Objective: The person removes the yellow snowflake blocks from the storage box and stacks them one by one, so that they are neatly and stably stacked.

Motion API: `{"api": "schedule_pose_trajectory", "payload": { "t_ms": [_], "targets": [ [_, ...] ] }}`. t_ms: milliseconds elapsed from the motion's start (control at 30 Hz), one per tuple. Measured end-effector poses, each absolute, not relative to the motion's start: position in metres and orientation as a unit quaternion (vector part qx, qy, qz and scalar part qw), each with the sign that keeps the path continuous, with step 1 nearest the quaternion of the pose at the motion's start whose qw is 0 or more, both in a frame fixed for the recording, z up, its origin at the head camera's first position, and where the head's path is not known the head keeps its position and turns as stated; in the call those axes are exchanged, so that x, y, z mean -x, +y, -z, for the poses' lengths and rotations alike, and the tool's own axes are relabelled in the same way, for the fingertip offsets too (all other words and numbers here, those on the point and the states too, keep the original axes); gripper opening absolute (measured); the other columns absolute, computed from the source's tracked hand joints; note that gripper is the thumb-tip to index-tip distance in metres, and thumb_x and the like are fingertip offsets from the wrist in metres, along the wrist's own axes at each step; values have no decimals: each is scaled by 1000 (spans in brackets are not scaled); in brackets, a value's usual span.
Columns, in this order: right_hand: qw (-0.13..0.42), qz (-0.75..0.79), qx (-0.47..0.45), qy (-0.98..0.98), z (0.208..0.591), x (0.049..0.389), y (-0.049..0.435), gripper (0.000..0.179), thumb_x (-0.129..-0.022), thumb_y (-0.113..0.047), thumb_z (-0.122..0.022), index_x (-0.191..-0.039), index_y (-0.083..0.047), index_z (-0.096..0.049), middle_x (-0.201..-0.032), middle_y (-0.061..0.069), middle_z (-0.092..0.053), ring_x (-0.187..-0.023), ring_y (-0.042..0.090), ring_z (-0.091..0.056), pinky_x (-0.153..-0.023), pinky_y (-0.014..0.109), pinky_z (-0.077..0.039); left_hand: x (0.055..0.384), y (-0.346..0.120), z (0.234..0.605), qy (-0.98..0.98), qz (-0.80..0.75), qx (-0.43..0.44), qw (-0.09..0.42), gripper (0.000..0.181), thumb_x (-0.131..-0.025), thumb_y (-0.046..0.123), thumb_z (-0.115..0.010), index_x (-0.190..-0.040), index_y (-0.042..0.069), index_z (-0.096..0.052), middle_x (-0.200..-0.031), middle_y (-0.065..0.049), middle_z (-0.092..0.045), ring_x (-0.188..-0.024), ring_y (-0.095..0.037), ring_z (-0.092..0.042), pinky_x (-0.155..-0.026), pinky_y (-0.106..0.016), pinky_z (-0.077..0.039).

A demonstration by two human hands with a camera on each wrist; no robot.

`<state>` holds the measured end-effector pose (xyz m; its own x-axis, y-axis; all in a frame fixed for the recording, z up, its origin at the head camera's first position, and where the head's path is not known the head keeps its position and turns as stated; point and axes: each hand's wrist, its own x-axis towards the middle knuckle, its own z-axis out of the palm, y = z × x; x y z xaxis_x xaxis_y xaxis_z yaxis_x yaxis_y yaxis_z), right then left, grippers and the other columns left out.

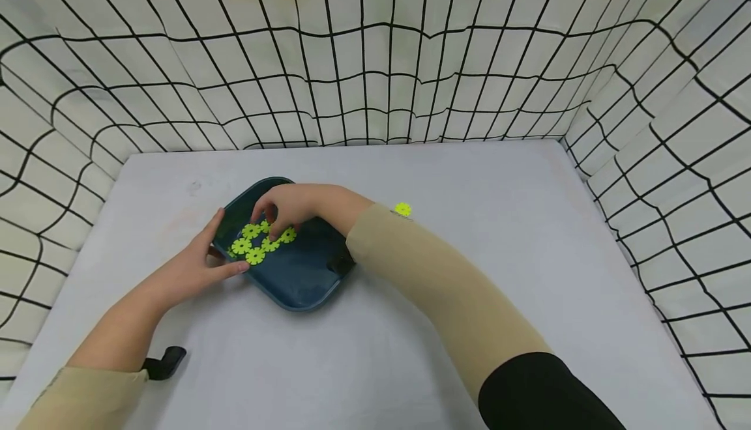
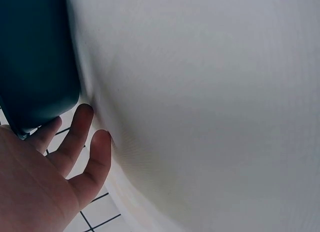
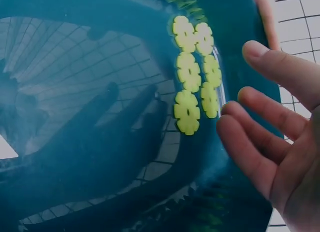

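A dark teal tray (image 1: 299, 286) stands on the table, turned so a corner faces left. At that corner my left hand (image 1: 193, 267) spreads thumb and forefinger along the two sides, touching the rim; its other fingers (image 2: 75, 137) curve loosely beside the tray's outer wall in the left wrist view. Several yellow-green flower-shaped plastic pieces lie in two rows in the tray, such as one flower piece (image 3: 187, 111). My right hand (image 1: 293, 203) reaches in over them, fingers loosely bent with the tips right by the pieces, nothing between them in the right wrist view.
A single yellow-green flower piece (image 1: 403, 209) lies on the white table (image 1: 499, 241) beyond my right forearm. Black wire grid (image 1: 364, 58) over white sheeting borders the table at the back and sides. A black strap end (image 1: 165, 363) juts from my left wrist.
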<state>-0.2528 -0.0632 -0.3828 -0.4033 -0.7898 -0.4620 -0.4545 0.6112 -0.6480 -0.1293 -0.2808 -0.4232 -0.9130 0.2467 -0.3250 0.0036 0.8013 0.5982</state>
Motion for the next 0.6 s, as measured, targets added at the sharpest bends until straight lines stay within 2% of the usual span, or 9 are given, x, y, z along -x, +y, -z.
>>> {"api": "schedule_pose_trajectory", "payload": {
  "t_ms": [333, 600],
  "targets": [
    [389, 154, 384, 823, 395, 250, -71, 37, -91, -16, -74, -126, -22, -63, -116, -2, -56, -95, 13, -57, -77, 26, -50, 130, -280, 424, 927, -313, -67, 197, 113, -92, 49, -67, -156, 19, 22, -158, -34, -5, -127, -50, -38, -98, -70, -31],
    [389, 79, 376, 838, 401, 249, -79, 34, -92, -20, -73, -124, -27, -64, -143, -10, -46, -113, 7, -51, -86, 22, -46, 129, -280, 424, 926, -315, -67, 196, 112, -92, 48, -67, -156, 19, 21, -159, -33, -4, -126, -50, -38, -97, -69, -33]
  ]
}}
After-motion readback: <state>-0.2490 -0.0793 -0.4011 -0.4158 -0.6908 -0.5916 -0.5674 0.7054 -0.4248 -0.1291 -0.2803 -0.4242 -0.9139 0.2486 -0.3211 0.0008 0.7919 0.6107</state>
